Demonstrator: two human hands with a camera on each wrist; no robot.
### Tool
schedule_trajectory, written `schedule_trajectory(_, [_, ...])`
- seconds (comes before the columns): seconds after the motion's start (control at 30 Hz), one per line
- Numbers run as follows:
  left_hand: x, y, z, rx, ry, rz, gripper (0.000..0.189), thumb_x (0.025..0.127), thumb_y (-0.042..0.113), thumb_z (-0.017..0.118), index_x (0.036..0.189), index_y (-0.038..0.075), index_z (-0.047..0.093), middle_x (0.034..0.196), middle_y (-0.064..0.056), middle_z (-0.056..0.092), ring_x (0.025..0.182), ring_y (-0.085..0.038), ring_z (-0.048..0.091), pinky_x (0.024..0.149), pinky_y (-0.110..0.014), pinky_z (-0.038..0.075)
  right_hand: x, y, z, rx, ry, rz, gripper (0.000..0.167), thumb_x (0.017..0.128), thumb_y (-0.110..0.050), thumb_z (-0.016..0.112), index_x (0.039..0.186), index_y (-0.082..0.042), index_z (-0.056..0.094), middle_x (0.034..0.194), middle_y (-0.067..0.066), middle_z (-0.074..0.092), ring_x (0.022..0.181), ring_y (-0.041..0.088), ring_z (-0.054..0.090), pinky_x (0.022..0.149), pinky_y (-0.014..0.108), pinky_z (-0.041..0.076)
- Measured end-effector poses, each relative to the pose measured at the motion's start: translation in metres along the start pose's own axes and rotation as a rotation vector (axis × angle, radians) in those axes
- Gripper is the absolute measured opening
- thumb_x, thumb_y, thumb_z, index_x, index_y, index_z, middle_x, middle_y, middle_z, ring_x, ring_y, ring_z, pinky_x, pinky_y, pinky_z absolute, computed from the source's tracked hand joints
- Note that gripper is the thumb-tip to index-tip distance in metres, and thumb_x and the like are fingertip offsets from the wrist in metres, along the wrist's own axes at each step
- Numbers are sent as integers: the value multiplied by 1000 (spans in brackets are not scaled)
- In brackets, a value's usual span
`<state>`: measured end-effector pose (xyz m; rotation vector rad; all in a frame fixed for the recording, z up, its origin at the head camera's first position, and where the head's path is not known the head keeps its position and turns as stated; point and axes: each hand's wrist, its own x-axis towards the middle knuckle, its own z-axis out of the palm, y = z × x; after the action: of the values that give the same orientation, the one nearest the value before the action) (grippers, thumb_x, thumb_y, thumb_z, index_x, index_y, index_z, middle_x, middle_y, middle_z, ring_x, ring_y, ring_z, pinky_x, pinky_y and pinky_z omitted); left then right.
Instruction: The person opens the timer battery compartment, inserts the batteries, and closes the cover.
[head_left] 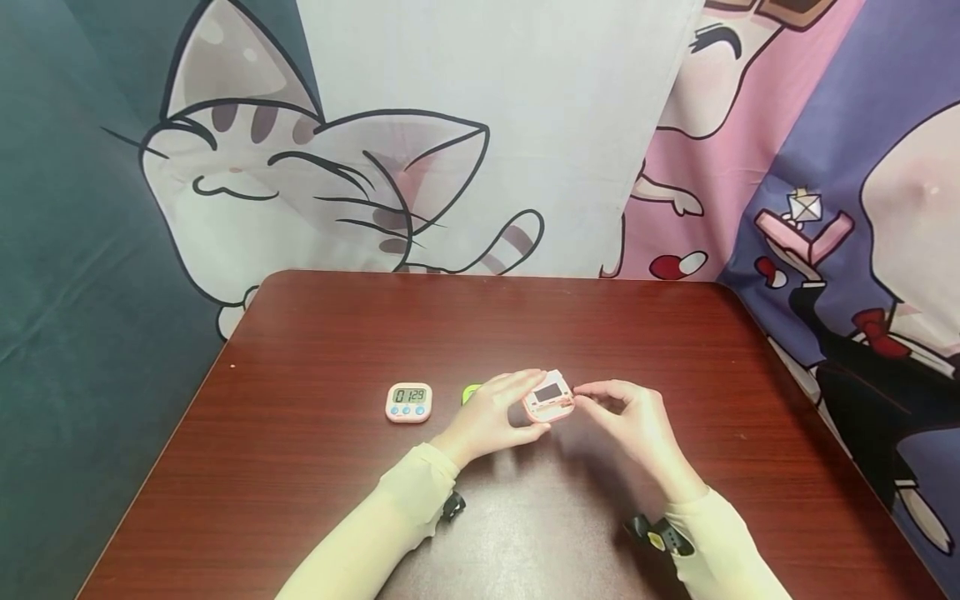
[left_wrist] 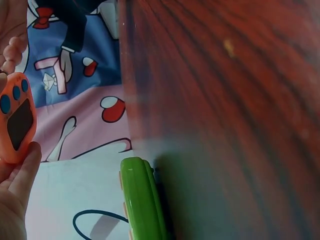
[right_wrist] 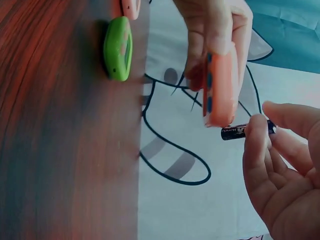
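My left hand (head_left: 487, 421) holds a pink-orange digital timer (head_left: 550, 400) above the table, fingers on its upper edge and thumb below. A whitish side with a dark rectangle faces up in the head view; blue buttons and a dark screen show on the timer (left_wrist: 19, 125) in the left wrist view. Between thumb and fingers, my right hand (head_left: 637, 425) pinches a small black cylindrical battery (right_wrist: 234, 132), its free end close beside the timer's edge. Behind the left hand, a green timer (right_wrist: 118, 50) stands on the table, mostly hidden in the head view.
A second pink timer (head_left: 408, 403) with blue buttons, reading 0129, lies on the dark red wooden table (head_left: 315, 333) left of the green one. Behind the table hangs a cartoon-printed cloth (head_left: 465, 67). Straps with small black devices sit at both wrists.
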<state>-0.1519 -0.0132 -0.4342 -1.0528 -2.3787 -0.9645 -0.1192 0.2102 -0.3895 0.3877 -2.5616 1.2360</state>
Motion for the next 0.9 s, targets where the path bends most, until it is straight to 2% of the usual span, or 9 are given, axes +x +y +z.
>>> schedule_trajectory(0.13, [0,0,0,10,8,9,65,74,35,79,130,9,58,128,-6,61,114,-23,59,98,-31,45,-1,-6,-3,82,-75,49,20,79,-17,77,98,-12,75,88,1,73,67,8,67,60,18,52])
schedule_trajectory(0.23, [0,-1,0,21,14,18,66,74,35,79,130,9,58,128,-5,61,113,-22,60,98,-30,45,-2,-9,-3,144,-108,65,24,81,-15,75,104,-7,73,92,6,73,69,10,69,62,19,54])
schedule_trajectory(0.43, [0,0,-1,23,20,23,66,73,35,80,129,8,58,128,-5,61,113,-21,60,98,-29,45,-2,-14,-4,202,-85,55,19,83,-6,71,102,-2,71,76,6,72,61,11,67,60,28,56])
schedule_trajectory(0.53, [0,0,-1,17,18,23,66,73,34,80,129,8,59,127,-5,61,113,-21,60,98,-29,45,-2,-15,-2,198,-70,29,16,83,-7,71,98,-3,72,72,4,71,59,6,66,59,26,55])
schedule_trajectory(0.73, [-1,0,0,6,4,15,66,73,34,80,129,8,59,127,-5,62,114,-20,59,99,-28,44,-2,-18,7,123,-14,-47,13,80,-4,74,92,-3,73,74,5,71,56,3,63,53,20,52])
schedule_trajectory(0.9, [0,1,-1,-3,-12,17,65,74,34,78,130,9,58,126,-4,62,114,-20,58,99,-28,44,0,-18,11,-13,23,-205,17,73,-2,79,87,-8,74,77,-3,70,61,0,60,55,16,50])
